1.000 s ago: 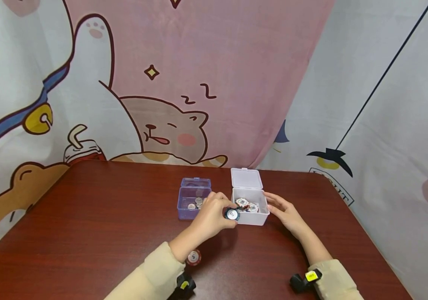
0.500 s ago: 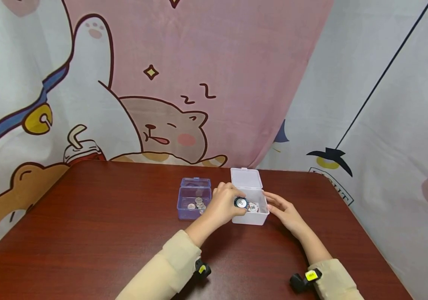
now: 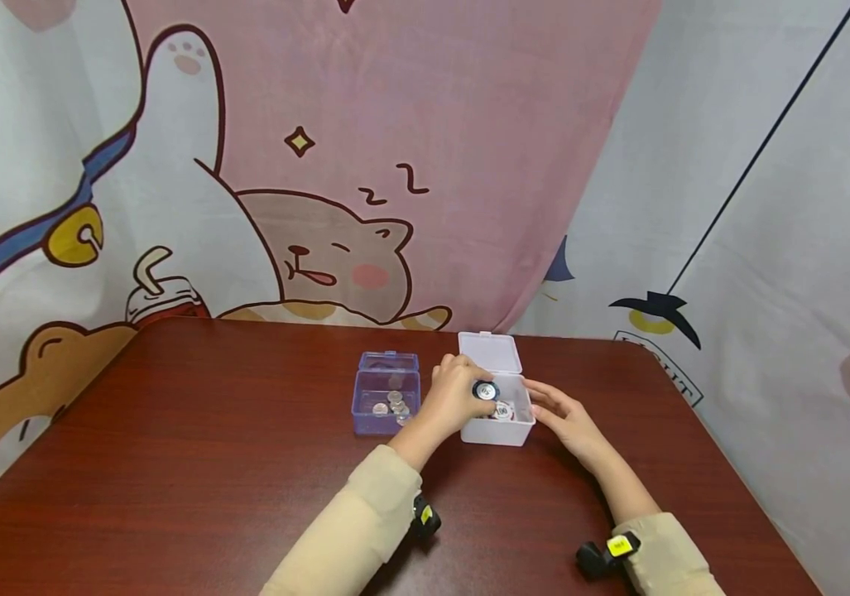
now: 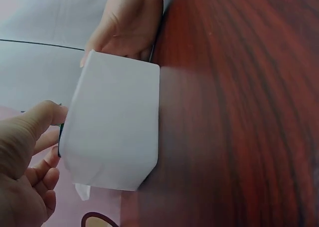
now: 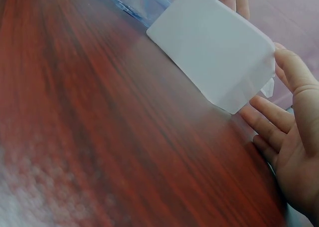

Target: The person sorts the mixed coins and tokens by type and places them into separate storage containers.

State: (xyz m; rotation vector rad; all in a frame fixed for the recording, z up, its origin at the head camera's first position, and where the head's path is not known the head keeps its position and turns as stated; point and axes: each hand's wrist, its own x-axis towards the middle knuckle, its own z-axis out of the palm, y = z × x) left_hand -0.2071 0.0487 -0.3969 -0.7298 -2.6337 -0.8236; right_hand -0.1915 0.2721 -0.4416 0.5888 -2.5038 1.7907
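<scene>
A dark-edged poker chip (image 3: 486, 391) is pinched between the thumb and fingers of my left hand (image 3: 453, 396), over the open white box (image 3: 499, 432). Inside that box lie other poker chips (image 3: 503, 410), partly covered by the hand. My right hand (image 3: 572, 427) rests against the box's right side, its fingers (image 5: 269, 118) fairly straight and its thumb at the front corner. In the left wrist view, the box wall (image 4: 114, 122) hides most of the held chip.
Just left of the white box stands a clear blue box (image 3: 374, 424), lid raised, with several silvery coin-like discs (image 3: 396, 401) inside. Both boxes are on a dark red wooden table (image 3: 208, 463). A printed cloth (image 3: 499, 165) hangs behind it.
My left hand has carried the chip rightward and away from me, from the white box's front left to above its inside. A red chip on the table is now out of sight. The right hand stayed put.
</scene>
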